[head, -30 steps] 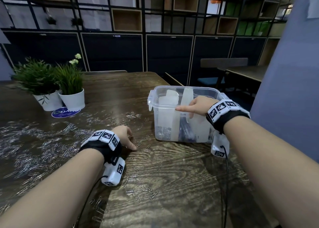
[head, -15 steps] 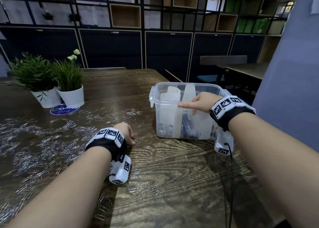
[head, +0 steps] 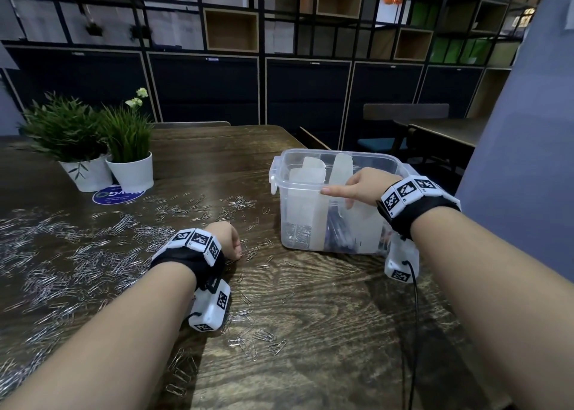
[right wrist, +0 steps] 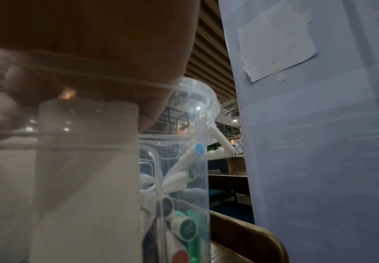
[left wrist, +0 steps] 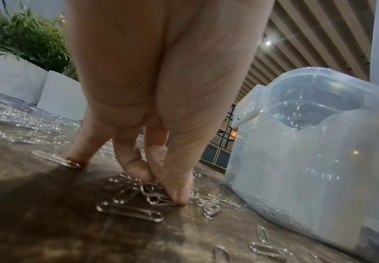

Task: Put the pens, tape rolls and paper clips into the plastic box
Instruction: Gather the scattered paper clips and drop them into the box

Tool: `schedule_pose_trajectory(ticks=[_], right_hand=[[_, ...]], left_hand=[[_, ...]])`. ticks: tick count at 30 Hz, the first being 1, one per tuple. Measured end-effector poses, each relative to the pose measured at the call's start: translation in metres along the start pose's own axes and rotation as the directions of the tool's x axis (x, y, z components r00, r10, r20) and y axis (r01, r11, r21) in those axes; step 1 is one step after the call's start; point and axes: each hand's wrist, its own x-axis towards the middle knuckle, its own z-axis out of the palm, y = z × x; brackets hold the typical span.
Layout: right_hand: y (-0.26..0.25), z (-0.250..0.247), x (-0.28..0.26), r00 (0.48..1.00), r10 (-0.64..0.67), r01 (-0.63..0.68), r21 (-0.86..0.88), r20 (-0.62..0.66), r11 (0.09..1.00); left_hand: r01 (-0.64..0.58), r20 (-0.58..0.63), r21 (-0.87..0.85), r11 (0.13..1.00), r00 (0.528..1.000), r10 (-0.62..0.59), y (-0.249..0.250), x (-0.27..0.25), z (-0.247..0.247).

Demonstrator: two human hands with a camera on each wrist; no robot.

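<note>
A clear plastic box (head: 281, 189) stands right of centre on the wooden table. Frosted white dividers (head: 307, 176) rise inside it, and its left end holds paper clips (head: 296, 235). In the right wrist view, pens (right wrist: 186, 227) with coloured caps lie in its right end. My right hand (head: 341, 193) grips the near rim, index finger straight along it and thumb down the outer wall. Left of the box, my left hand (head: 237, 249) stands fingertips down on the table. Its thumb and fingers (left wrist: 179, 192) pinch a small cluster of paper clips (left wrist: 152, 197).
Loose paper clips (head: 93, 254) cover the table's left half, with more near my left wrist (head: 257, 338). Two white potted plants (head: 130, 167) and a blue round sticker (head: 118, 195) sit at the back left. A blue-grey partition (head: 521, 161) stands close on the right.
My left hand's thumb and fingers have drawn together over the clips beside the box. The right hand has stayed on the box rim. The head view has shifted slightly.
</note>
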Motion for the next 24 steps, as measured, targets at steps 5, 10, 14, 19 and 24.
schedule_pose_trajectory(ticks=[5,10,14,19,24], right_hand=[[0.001,0.000,0.002,1.000,-0.003,0.003,0.000,0.004,1.000],[0.001,-0.002,-0.002,1.000,-0.022,0.022,-0.010,0.003,1.000],[0.000,-0.004,-0.004,1.000,-0.029,0.030,-0.017,0.011,0.999],[0.000,-0.005,-0.006,0.999,-0.028,0.029,-0.005,0.018,1.000],[0.003,-0.004,-0.002,0.999,-0.032,0.033,-0.009,0.013,0.999]], left_hand=[[-0.030,-0.027,0.000,1.000,0.999,0.030,0.003,-0.001,0.000],[-0.027,-0.032,-0.095,0.995,0.999,0.024,-0.002,-0.002,-0.001],[-0.074,-0.236,-0.226,0.971,0.972,0.019,-0.003,-0.004,-0.018],[-0.288,-0.612,-0.400,0.870,0.790,-0.020,0.027,-0.008,-0.070],[-0.501,-0.752,-0.438,0.747,0.659,0.001,0.083,-0.001,-0.097]])
